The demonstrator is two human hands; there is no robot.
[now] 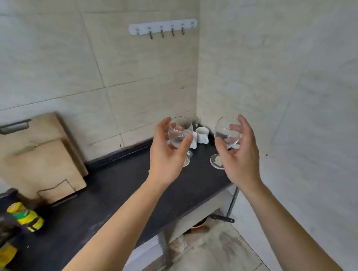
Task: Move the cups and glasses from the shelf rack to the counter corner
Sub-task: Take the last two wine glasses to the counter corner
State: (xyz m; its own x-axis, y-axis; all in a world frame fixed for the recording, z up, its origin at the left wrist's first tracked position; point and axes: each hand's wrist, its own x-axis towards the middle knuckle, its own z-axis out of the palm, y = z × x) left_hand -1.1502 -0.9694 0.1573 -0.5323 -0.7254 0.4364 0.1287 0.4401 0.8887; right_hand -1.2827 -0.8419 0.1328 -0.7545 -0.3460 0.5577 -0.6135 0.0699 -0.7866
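Left hand cups one wine glass; right hand cups another glass, both raised over the table far corner (white cups occupy it). Near table lies open.

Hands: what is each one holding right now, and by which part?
Left hand holds a wine glass by its bowl; right hand holds a second wine glass, also by the bowl.

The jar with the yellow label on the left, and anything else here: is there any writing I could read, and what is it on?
No text can be read anywhere.
Jar: its yellow and green label has print, too blurred to read.
Wine glasses, white cups, cutting boards, hook rail: no writing visible.
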